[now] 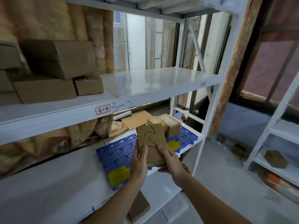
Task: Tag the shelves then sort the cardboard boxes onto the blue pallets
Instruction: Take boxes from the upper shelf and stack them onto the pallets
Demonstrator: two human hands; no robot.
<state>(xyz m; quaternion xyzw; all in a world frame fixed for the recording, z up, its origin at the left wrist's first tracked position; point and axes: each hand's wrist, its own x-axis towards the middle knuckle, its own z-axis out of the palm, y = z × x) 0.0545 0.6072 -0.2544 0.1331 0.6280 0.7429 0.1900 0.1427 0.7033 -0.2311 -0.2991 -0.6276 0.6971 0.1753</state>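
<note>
I hold a flat cardboard box point(152, 143) with black marker writing on its face, above the lower shelf. My left hand point(139, 165) grips its left edge with the thumb on top. My right hand point(171, 162) grips its lower right corner. Beneath it lie two blue perforated pallets: the near blue pallet point(113, 157) bears a yellow label point(119, 175), and the far blue pallet point(186, 138) carries a small labelled box point(171, 126). The shelf rail above shows a red-bordered tag "3-3" point(102, 110) beside handwritten "3-2", and another tag point(203, 84) farther right.
Several cardboard boxes point(59, 60) are stacked on the left of the upper shelf point(161, 80). Flat cardboard point(135, 120) and crumpled fabric point(111, 128) lie behind the pallets. A second white rack point(275, 143) stands at the right with boxes. Another box point(139, 207) sits below.
</note>
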